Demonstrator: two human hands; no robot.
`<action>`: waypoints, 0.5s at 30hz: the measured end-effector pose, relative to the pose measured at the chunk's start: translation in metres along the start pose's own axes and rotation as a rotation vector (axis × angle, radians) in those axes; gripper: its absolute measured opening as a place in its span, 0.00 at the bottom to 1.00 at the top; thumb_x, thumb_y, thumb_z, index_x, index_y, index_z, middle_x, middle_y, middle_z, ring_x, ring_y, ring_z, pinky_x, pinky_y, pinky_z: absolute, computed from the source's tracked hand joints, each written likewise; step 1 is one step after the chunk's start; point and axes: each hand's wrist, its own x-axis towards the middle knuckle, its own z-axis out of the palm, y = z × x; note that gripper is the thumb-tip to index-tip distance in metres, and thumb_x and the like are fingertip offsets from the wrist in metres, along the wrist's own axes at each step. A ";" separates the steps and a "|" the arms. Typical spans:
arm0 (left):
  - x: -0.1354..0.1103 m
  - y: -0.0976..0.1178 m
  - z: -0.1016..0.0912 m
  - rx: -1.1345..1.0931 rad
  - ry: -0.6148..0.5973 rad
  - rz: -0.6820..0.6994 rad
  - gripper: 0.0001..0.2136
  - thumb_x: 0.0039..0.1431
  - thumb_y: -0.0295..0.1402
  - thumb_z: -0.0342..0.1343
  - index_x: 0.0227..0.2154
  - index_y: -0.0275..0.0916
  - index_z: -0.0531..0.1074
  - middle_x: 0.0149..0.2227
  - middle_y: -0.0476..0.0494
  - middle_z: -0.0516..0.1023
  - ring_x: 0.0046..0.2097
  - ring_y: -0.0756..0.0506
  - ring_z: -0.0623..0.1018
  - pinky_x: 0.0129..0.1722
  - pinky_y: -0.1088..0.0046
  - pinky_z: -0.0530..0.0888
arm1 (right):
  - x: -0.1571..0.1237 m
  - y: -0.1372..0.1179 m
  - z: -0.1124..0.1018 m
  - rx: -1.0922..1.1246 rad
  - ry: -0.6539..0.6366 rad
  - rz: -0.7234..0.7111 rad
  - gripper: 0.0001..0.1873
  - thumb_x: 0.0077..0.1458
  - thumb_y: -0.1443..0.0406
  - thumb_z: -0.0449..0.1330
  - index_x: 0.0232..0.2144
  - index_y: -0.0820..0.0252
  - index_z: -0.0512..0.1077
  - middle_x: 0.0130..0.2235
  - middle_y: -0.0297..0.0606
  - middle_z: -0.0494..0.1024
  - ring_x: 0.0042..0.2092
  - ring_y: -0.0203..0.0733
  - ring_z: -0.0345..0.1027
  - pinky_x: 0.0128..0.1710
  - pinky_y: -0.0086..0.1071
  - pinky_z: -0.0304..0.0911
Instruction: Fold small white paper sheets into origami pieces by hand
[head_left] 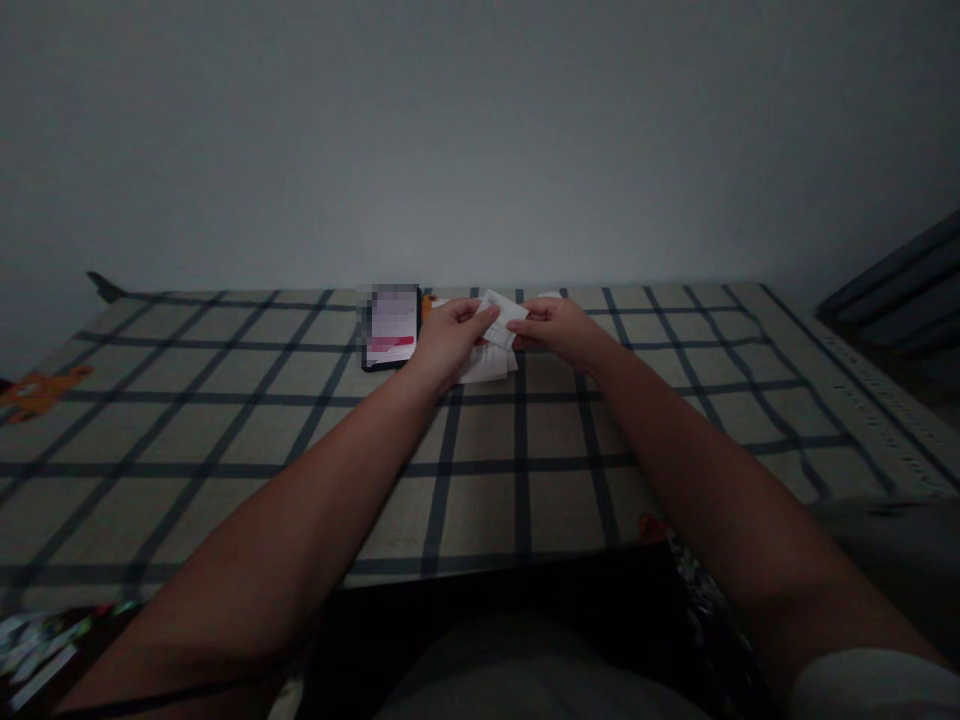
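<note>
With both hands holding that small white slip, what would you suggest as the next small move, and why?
Probably lower the slip onto the white papers just beneath it. The left hand and right hand each pinch an end, holding it above that pile on the checked cloth, so the pile looks the nearest resting place.

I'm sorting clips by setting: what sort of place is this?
Probably a room at home, perhaps a bedroom: a checked cloth spread like a sheet up to a plain wall, with a lit phone and paper slips lying on it.
</note>
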 end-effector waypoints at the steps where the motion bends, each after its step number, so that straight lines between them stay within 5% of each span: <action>1: 0.000 -0.001 0.000 0.016 0.009 -0.008 0.16 0.49 0.44 0.71 0.30 0.36 0.78 0.28 0.48 0.78 0.30 0.50 0.74 0.32 0.73 0.70 | 0.000 0.000 0.000 -0.008 0.003 0.000 0.14 0.44 0.62 0.76 0.33 0.63 0.80 0.30 0.35 0.82 0.31 0.34 0.74 0.34 0.27 0.73; 15: -0.002 0.006 0.004 0.097 0.101 0.059 0.08 0.52 0.37 0.67 0.31 0.38 0.78 0.29 0.48 0.79 0.32 0.48 0.77 0.34 0.73 0.72 | -0.005 -0.004 0.000 -0.074 0.021 0.035 0.10 0.48 0.64 0.75 0.28 0.61 0.77 0.27 0.36 0.81 0.29 0.37 0.76 0.32 0.29 0.73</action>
